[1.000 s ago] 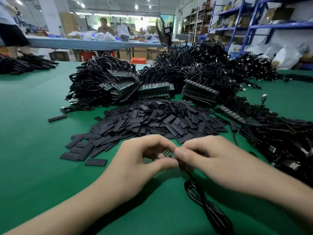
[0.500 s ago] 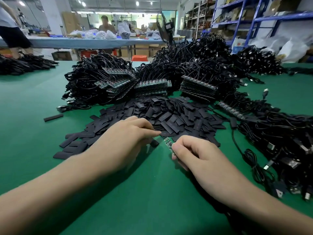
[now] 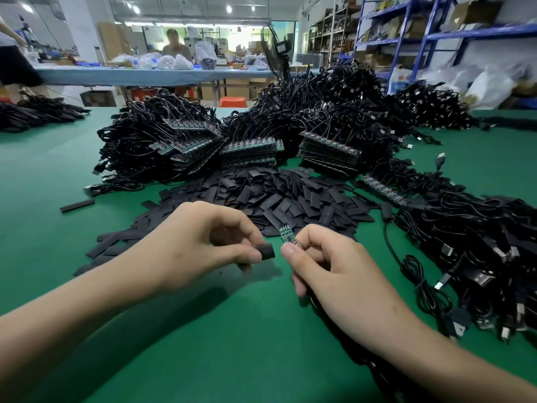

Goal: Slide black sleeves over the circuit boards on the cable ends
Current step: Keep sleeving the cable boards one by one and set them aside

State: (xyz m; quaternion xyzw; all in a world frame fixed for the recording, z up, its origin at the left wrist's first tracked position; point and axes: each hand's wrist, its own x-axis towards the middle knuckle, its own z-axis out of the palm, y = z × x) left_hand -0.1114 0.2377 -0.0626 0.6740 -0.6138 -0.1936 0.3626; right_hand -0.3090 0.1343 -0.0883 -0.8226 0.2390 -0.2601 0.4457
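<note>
left hand (image 3: 186, 245) pinches a black sleeve (image 3: 266, 252) btwn thumb & fingers. right hand (image 3: 334, 271) pinches a green circuit board (image 3: 287, 235), board just right of the sleeve, not touching.

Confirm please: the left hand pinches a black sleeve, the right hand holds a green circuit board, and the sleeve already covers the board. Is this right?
Not quite. The head view shows the left hand pinching the black sleeve and the right hand holding the green circuit board, but the sleeve does not cover the board yet: a small gap separates them and the board is bare.
</note>
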